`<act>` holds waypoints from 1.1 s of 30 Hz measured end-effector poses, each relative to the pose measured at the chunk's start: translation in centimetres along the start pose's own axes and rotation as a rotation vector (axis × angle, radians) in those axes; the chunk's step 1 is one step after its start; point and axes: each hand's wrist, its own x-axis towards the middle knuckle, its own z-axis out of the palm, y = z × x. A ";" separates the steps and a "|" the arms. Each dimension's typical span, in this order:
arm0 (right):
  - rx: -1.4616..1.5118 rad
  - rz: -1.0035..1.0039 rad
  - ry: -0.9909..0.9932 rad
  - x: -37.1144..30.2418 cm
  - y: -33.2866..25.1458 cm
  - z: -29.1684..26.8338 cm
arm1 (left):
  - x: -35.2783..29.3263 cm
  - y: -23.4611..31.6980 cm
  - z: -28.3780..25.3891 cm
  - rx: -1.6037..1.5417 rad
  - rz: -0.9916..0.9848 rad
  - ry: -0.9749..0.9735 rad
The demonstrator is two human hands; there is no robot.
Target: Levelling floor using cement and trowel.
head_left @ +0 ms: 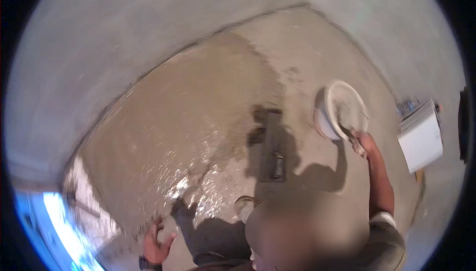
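Note:
My right hand is closed at the near rim of a pale round bucket, around a short, mud-smeared tool. The tool's dark end dips into the bucket, and its exact kind is not clear. Greyish material shows inside. Low on the left, my left hand hovers near the wet floor with fingers apart, holding nothing; a dark band circles its wrist. A long, flat rectangular float with a handle lies on the floor between my hands, in shadow.
A wet, shiny coat covers the floor's left part; duller floor lies at the far right. Grey walls meet in the far corner. White boards or boxes lean at right. A small container stands close by. Bright light enters lower left.

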 end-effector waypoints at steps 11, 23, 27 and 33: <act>0.106 -0.004 0.043 -13.9 8.2 5.0 | -10.7 -8.1 -9.5 0.055 0.052 -0.046; 0.036 -0.216 -0.019 -32.5 4.5 17.1 | -20.2 -14.6 -13.0 -0.052 0.233 0.094; 0.070 -0.253 -0.187 -40.0 4.7 26.2 | -24.3 -20.1 -10.3 -0.179 0.142 0.149; 0.006 -0.161 -0.578 -48.5 6.7 43.0 | -34.1 -28.1 -4.3 -0.770 -0.092 0.228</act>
